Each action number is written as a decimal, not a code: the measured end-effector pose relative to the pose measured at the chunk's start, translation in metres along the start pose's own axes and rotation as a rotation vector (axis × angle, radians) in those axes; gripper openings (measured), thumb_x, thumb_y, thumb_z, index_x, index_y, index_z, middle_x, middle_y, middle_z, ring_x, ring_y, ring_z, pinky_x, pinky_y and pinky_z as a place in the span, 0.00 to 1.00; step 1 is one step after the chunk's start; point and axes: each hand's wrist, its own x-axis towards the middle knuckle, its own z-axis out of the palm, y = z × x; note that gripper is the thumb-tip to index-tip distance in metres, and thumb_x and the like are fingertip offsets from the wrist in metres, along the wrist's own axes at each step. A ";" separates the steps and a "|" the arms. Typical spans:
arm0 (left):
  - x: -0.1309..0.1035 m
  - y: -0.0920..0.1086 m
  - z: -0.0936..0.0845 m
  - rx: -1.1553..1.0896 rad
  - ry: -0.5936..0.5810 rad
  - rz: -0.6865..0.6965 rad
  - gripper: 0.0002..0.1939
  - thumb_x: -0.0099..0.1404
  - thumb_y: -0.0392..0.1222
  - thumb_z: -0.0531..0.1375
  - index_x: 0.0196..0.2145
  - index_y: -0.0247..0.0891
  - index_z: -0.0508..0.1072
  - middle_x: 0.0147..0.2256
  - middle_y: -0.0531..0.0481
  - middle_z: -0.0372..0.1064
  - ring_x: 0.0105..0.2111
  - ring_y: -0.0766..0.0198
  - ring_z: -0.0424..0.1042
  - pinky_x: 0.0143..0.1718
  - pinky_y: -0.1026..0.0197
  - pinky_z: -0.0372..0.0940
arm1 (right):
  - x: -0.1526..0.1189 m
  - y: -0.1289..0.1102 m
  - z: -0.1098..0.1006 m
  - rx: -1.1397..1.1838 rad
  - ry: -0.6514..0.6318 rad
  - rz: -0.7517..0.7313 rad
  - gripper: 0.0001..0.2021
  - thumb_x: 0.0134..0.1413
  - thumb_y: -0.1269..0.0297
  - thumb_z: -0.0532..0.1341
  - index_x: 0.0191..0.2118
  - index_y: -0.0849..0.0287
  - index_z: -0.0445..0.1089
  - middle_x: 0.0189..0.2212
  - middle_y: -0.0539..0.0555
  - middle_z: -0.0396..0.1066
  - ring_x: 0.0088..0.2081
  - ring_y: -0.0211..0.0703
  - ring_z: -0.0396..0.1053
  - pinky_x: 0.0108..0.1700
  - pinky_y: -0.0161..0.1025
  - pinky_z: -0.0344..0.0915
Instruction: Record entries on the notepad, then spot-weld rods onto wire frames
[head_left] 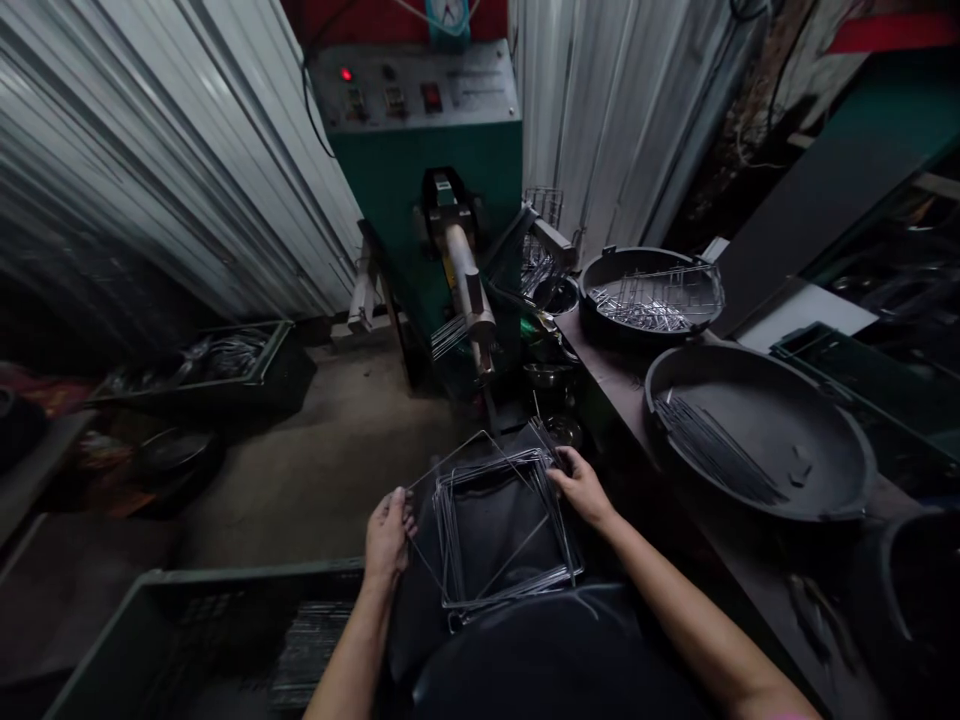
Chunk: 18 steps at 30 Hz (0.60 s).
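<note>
A stack of square metal wire frames point(510, 590) rests on the dark cloth over my lap. Above it, turned like a diamond, is a single thin wire frame point(442, 458). My left hand point(388, 532) pinches this frame at its left corner. At the stack's upper right corner, my right hand point(583, 487) has its fingers closed on wire; whether it grips the single frame, the stack or both is hard to make out. Just beyond my hands, the green welding machine point(427, 150) has a thick metal electrode arm point(466, 285) pointing towards me.
Right of me, a bench point(611, 385) carries a round black pan point(795, 410) with straight wire rods point(712, 445) and another pan point(592, 320) with short wire pieces. A green crate point(142, 600) at lower left holds stacked wire parts. Another crate point(289, 375) stands farther back left.
</note>
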 end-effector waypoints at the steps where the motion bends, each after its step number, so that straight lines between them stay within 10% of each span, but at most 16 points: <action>1: 0.001 0.005 -0.004 -0.036 -0.003 0.022 0.19 0.47 0.56 0.60 0.26 0.36 0.65 0.14 0.63 0.48 0.11 0.76 0.48 0.12 0.72 0.45 | 0.000 -0.003 -0.002 -0.026 -0.014 -0.025 0.14 0.45 0.61 0.56 0.39 0.61 0.65 0.27 0.50 0.66 0.23 0.33 0.62 0.25 0.30 0.61; 7: 0.011 0.022 -0.005 -0.148 -0.022 0.128 0.15 0.50 0.51 0.60 0.25 0.35 0.65 0.12 0.64 0.43 0.10 0.77 0.44 0.10 0.73 0.42 | -0.004 -0.036 -0.019 -0.265 -0.140 -0.274 0.13 0.49 0.61 0.56 0.39 0.62 0.69 0.35 0.56 0.68 0.39 0.43 0.66 0.43 0.40 0.61; 18: 0.030 0.081 0.116 -0.165 -0.295 0.049 0.17 0.49 0.53 0.60 0.25 0.35 0.64 0.12 0.64 0.44 0.09 0.78 0.43 0.09 0.73 0.39 | -0.027 -0.100 0.015 -0.697 -0.648 -0.451 0.27 0.48 0.61 0.58 0.56 0.55 0.55 0.50 0.56 0.58 0.48 0.43 0.62 0.47 0.39 0.59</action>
